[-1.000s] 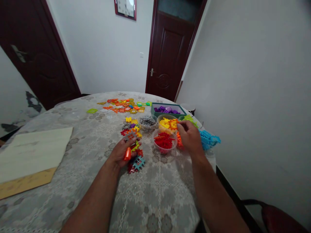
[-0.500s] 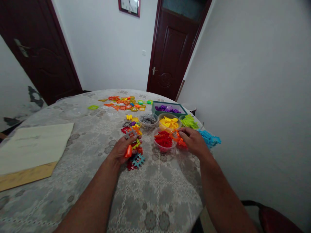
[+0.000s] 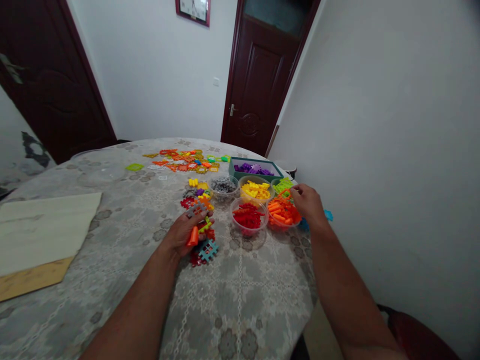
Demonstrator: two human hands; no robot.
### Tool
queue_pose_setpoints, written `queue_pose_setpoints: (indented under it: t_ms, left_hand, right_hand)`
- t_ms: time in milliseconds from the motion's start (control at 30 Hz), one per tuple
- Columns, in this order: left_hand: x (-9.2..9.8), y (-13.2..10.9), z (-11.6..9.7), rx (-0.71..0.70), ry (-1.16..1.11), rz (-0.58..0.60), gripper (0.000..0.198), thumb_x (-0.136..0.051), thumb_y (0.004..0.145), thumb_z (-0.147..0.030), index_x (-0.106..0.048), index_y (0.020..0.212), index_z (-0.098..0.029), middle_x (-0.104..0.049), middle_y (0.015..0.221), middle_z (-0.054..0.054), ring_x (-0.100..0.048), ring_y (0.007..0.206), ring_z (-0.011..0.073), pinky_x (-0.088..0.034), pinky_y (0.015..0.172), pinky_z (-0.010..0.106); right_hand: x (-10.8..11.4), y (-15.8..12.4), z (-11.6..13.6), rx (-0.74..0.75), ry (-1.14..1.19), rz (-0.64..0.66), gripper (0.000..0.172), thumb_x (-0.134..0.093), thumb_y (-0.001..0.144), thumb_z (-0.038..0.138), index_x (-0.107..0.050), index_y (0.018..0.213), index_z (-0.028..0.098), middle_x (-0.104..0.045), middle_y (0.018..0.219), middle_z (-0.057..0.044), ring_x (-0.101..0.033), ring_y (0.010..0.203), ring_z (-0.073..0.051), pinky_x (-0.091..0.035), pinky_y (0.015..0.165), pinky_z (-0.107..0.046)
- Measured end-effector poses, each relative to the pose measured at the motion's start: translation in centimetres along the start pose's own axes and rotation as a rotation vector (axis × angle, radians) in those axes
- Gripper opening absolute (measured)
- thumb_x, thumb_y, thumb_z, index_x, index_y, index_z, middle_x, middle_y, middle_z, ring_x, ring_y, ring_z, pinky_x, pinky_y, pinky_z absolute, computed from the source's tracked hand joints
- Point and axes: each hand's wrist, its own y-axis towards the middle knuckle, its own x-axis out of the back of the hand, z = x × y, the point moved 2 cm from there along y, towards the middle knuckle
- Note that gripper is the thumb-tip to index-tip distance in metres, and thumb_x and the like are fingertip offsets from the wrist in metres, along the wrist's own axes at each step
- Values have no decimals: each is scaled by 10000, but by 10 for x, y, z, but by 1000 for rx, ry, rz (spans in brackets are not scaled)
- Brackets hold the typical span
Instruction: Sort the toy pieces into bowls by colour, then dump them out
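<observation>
My left hand (image 3: 179, 234) is closed around several interlocking plastic building pieces: a grey notched piece (image 3: 195, 209), an orange piece (image 3: 192, 237) and a lime piece (image 3: 205, 225). Just beside it on the tabletop lie a teal lattice piece (image 3: 208, 250) and other mixed pieces, partly covered by the hand. My right hand (image 3: 309, 204) is closed, pinching an orange building piece (image 3: 285, 192) above the clear bowl of orange pieces (image 3: 284, 214). Its fingertips partly hide the bowl's back edge and the piece's near end.
Clear bowls of red (image 3: 248, 216), yellow (image 3: 255, 190), grey (image 3: 224, 185) and lime pieces (image 3: 282, 185) cluster around. Behind them stands a green box (image 3: 276, 167) with purple pieces. Orange and gold pieces (image 3: 185, 160) are scattered farther back. White board or paper (image 3: 47, 225) lies left.
My right hand has shifted right, from beside the red bowl to above the orange bowl's back right, with an orange piece in its fingers. The view has turned slightly right; my left hand keeps its hold.
</observation>
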Motion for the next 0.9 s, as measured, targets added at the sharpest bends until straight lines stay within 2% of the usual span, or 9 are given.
queue_pose_setpoints:
  t_ms: [167,267,467,600,733,833,900]
  left_hand:
    - [0,-1,-1,-7,5,5,319,-856,802,-190,-740,1095,-146,-781,1149,164,-735,708,186,-469,383,182]
    - [1,0,-1,2,3,12,317,-871,791,-204,-747,1075,-135,-784,1111,169,-741,724,196,-477,384,184]
    - [1,-1,0,-20,-9,22,352,-890,768,-216,-740,1081,-152,-775,1133,158,-746,740,202,-485,381,195]
    - [-1,-3,2,-31,-10,18,356,-904,753,-229,-730,1055,-159,-772,1105,143,-742,746,197,-482,388,189]
    - [-3,-3,4,-26,16,29,413,-910,752,-265,-717,1102,-161,-763,1161,156,-763,815,224,-466,378,183]
    - [-5,-6,4,-17,41,46,502,-929,738,-295,-690,1164,-182,-756,1207,157,-777,846,238,-459,381,182]
    - [-6,-9,2,-7,65,79,512,-938,736,-314,-686,1161,-181,-757,1212,162,-780,849,239,-472,400,183]
  right_hand:
    - [-20,5,4,7,-188,85,319,-529,992,317,-808,1035,169,-815,1045,-109,-727,950,-223,-452,795,-284]
    - [-26,5,6,-2,-259,113,332,-533,1011,330,-816,1027,157,-815,1057,-142,-734,970,-237,-449,802,-284]
    - [-27,0,9,-13,-340,127,377,-491,1037,330,-820,1055,146,-804,1080,-197,-739,995,-272,-447,806,-312]
    - [-23,-7,15,2,-382,54,385,-472,1041,337,-809,1037,149,-799,1033,-196,-735,915,-279,-450,781,-335]
    - [-24,-30,52,221,-74,12,319,-506,1022,332,-785,1008,180,-798,1004,-131,-718,910,-255,-483,833,-340]
    - [-32,-60,97,412,230,93,275,-547,1008,336,-771,1090,199,-790,1106,-105,-713,991,-243,-517,919,-351]
    - [-42,-78,125,490,348,169,289,-572,1000,320,-752,1199,213,-777,1171,-104,-708,1046,-247,-528,967,-376]
